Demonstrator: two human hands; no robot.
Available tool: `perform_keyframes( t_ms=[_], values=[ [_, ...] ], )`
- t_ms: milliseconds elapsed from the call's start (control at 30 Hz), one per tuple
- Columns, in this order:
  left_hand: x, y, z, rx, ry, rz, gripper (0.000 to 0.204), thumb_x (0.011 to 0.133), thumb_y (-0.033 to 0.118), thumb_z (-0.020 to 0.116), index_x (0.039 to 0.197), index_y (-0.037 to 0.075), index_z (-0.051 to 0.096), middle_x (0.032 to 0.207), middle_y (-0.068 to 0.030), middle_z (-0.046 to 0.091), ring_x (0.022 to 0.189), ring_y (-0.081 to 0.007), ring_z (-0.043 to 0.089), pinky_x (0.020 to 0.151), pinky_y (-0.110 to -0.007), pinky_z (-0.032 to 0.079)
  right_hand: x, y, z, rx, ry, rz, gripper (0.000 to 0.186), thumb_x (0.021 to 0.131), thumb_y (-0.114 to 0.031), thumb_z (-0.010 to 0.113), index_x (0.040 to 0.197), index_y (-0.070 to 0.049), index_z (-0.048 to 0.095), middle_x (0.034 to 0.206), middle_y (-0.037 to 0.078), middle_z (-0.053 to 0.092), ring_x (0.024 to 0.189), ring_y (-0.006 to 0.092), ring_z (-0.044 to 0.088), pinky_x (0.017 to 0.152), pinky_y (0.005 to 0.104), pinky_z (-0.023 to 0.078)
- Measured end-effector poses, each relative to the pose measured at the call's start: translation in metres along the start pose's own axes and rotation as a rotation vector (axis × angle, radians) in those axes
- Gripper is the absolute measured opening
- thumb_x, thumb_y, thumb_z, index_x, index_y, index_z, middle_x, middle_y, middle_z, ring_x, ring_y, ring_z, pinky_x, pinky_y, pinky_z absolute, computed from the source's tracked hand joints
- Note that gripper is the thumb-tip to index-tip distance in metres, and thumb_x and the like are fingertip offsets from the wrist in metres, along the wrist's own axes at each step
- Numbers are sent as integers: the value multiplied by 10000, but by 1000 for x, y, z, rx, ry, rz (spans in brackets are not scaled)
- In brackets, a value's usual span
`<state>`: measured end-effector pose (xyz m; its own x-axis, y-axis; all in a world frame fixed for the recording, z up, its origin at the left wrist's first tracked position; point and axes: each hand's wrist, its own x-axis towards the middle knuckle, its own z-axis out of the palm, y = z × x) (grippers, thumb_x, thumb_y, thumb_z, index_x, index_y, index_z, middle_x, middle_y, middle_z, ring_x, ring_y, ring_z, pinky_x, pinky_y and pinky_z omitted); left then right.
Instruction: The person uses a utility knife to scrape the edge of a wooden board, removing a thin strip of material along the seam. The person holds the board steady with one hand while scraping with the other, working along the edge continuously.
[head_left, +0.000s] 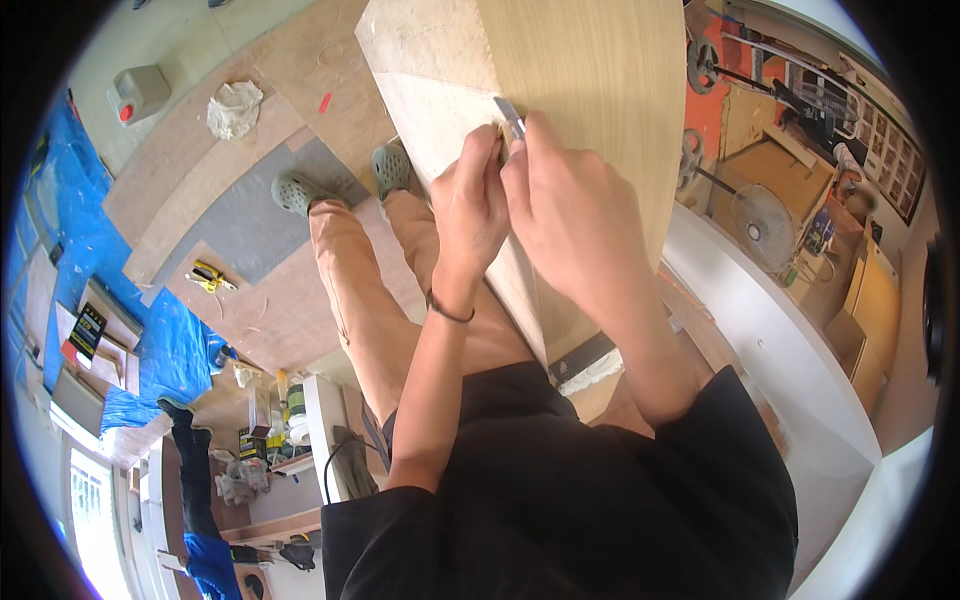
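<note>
Gripping a small knife [509, 116] with a grey blade, the right hand [555, 205] closes its fingers around the handle, so only the blade tip shows above the knuckles, slanting up and to the left. The blade rests against the edge of a large wooden panel [590, 90], right where the pale side face meets the light oak-coloured top face. The left hand [470, 205] sits just beside the right one, touching it, with its fingertips curled and pressed on the same edge directly below the blade; whether it pinches anything is hidden behind the fingers. A thin dark band circles the left wrist. The panel stands tilted in front of the person, running from the upper rim down toward the lap, and both hands work at the middle of its near edge. Below the panel show tan trousers and two green clogs [300, 190] on a floor of plywood sheets. Farther left lie a crumpled white rag [234, 108], a yellow tool [208, 276] and blue tarpaulin [75, 235]. A fan [760, 222] stands at the right.
</note>
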<state>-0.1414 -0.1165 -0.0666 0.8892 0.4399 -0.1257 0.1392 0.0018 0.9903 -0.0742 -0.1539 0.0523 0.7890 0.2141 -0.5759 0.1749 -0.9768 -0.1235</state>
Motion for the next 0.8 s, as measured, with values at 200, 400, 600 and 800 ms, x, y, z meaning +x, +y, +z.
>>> perform_keyframes(
  t_ms=[200,400,600,800],
  values=[
    [5,-1,-5,9,-58,-14,215,855,41,603,1061,50,543,675,-16,416,616,-113,369,564,-236,353,-15,4,10,38,67,10,155,956,-175,465,968,-21,482,585,188,569,586,386,610,537,484,466],
    [6,-3,-4,66,-51,8,267,829,-25,592,1083,28,530,652,-137,560,525,-258,537,514,-307,463,-19,0,19,48,129,10,146,955,-169,476,956,-22,477,567,166,566,563,370,612,512,470,467],
    [5,-3,-8,43,-80,6,263,850,39,635,1086,28,519,621,-79,467,529,-142,414,521,-223,413,-17,-1,22,70,154,7,153,951,-169,492,953,-18,475,552,147,571,521,342,613,459,445,462],
    [3,-5,-5,-12,-53,-11,242,863,45,638,1077,32,525,658,-53,459,551,-119,390,523,-204,376,-17,-1,22,90,168,-5,159,946,-170,503,938,-15,471,537,141,563,506,336,610,448,440,461]
  ],
)
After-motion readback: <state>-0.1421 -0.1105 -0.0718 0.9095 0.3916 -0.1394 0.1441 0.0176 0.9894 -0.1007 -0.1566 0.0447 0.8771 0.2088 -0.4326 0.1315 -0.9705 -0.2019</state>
